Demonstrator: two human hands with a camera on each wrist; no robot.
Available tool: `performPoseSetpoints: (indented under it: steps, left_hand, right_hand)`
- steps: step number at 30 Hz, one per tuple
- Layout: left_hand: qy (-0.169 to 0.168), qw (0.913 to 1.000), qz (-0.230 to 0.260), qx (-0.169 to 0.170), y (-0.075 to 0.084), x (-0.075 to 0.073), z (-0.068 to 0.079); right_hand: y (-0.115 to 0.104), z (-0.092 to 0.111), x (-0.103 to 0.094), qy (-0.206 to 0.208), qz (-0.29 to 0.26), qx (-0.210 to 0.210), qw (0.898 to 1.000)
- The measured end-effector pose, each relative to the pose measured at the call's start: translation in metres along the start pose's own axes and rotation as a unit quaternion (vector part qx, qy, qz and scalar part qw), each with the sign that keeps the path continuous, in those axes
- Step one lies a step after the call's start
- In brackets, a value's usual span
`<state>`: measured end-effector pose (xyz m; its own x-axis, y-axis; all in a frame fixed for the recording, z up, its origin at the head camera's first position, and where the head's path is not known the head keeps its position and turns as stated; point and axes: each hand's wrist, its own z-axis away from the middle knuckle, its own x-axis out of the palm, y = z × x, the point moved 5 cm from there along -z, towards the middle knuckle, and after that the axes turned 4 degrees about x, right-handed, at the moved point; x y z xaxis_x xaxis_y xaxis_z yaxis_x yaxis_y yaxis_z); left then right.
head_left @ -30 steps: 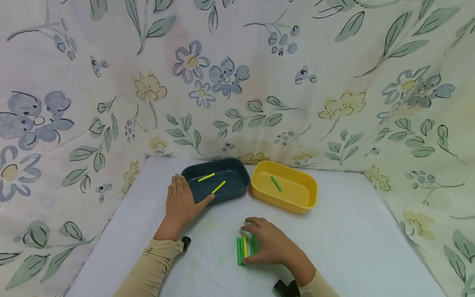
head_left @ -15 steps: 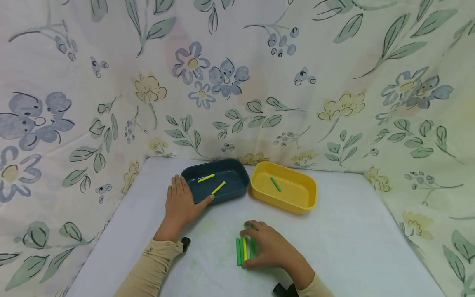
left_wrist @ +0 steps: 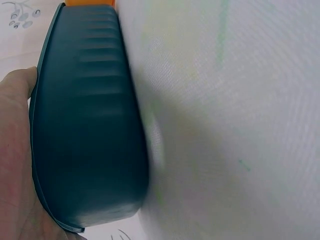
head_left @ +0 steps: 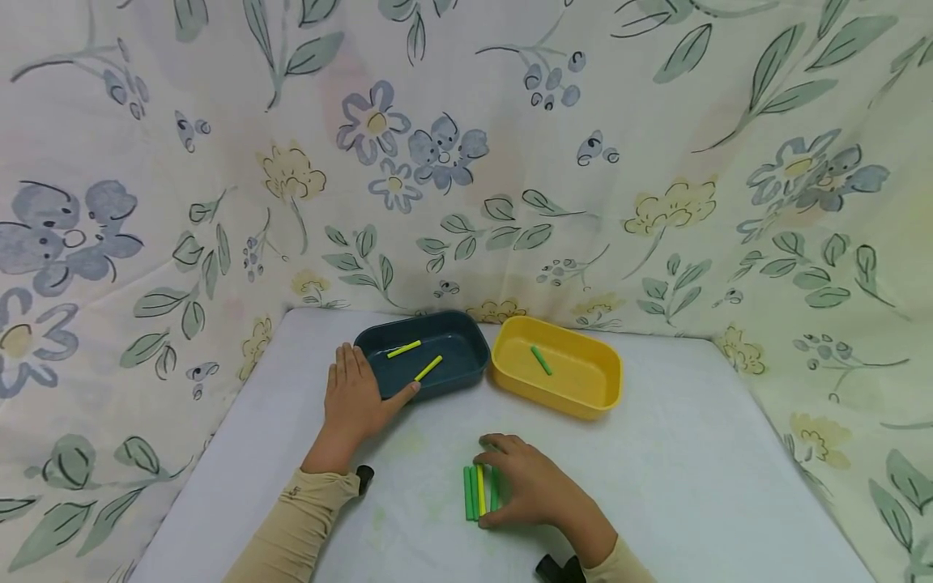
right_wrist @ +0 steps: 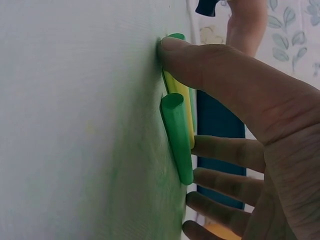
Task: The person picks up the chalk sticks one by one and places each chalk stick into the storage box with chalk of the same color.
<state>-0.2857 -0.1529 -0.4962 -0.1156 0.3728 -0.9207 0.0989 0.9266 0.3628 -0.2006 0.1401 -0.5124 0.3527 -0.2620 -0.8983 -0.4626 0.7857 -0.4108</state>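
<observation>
My right hand [head_left: 535, 482] pinches a yellow chalk stick [head_left: 481, 490] lengthwise, thumb at its near end and index finger at its far end. It still lies in a row with green chalk sticks [head_left: 469, 494] to its left. Another green chalk [right_wrist: 176, 137] lies on its other side, under the palm, untouched by the thumb. With straight fingers, my left hand [head_left: 355, 401] rests against the left end of a dark blue tray [head_left: 455, 384], its thumb along the front rim. Two yellow chalks [head_left: 404, 349] lie inside that tray.
Right of the blue tray stands a yellow tray [head_left: 583, 385] holding one green chalk [head_left: 542, 360]. White cloth [head_left: 700, 470] with faint green smudges covers the table. A floral curtain [head_left: 466, 243] hangs behind and at both sides.
My right index finger has drawn in toward the yellow chalk's far end, narrowing the gap to the thumb. My left hand and both trays have stayed put.
</observation>
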Motion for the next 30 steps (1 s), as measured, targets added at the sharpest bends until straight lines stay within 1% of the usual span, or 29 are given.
performPoseSetpoints:
  steps: [5, 8, 12, 15, 20, 27, 30]
  left_hand:
    - [-0.002, 1.0000, 0.001, 0.000, -0.001, 0.000, -0.001]
    - [0.004, 1.0000, 0.003, 0.003, -0.001, 0.000, -0.001]
    - [0.013, 0.9999, 0.002, 0.007, -0.001, 0.001, -0.001]
    - [0.014, 0.9999, 0.000, 0.009, -0.001, 0.003, -0.001]
    - [0.009, 0.9999, 0.002, 0.005, 0.000, 0.002, -0.001]
    - [-0.004, 1.0000, -0.005, 0.000, 0.000, 0.000, 0.000]
    - [-0.005, 1.0000, -0.006, 0.000, 0.000, 0.000, 0.000]
  right_hand:
    - [-0.001, 0.001, -0.003, -0.002, -0.007, 0.002, 1.000]
    - [-0.001, 0.003, -0.007, 0.001, -0.017, 0.004, 1.000]
    - [0.000, 0.006, -0.013, 0.011, -0.031, 0.008, 0.999]
    - [0.001, 0.008, -0.018, 0.024, -0.035, 0.008, 0.999]
    - [0.002, 0.009, -0.025, 0.045, -0.038, 0.003, 0.998]
    - [0.002, 0.011, -0.032, 0.057, -0.058, 0.005, 0.997]
    - [0.002, 0.011, -0.032, 0.063, -0.057, 0.005, 0.996]
